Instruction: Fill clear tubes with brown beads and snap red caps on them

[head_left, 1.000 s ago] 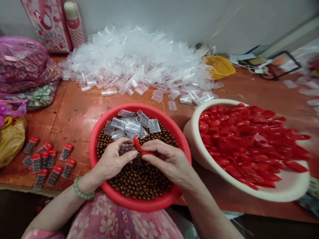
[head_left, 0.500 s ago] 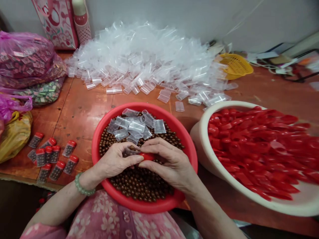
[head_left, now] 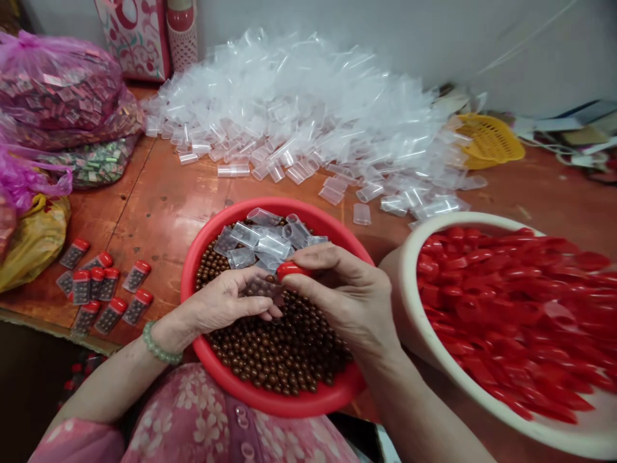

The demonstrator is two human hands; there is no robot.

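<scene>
Over the red basin (head_left: 189, 273) of brown beads (head_left: 284, 357), my left hand (head_left: 216, 305) is closed on a clear plastic tube (head_left: 260, 288) with dark beads in it. My right hand (head_left: 359, 299) pinches a red cap (head_left: 292, 269) between thumb and fingers. The cap is at the tube's right end; whether it is seated on it I cannot tell. Behind the hands, several empty clear tubes (head_left: 270, 243) lie on the beads.
A white tub (head_left: 409, 270) of red plastic pieces (head_left: 501, 315) stands at right. Capped, bead-filled tubes (head_left: 110, 315) lie on the table at left, near plastic bags (head_left: 62, 83). Behind are a heap of clear tubes (head_left: 308, 116) and a yellow basket (head_left: 491, 145).
My right hand has shifted slightly up and right with the red cap, showing more of the tube. My left fingers have loosened somewhat around it. The camera view has shifted a little.
</scene>
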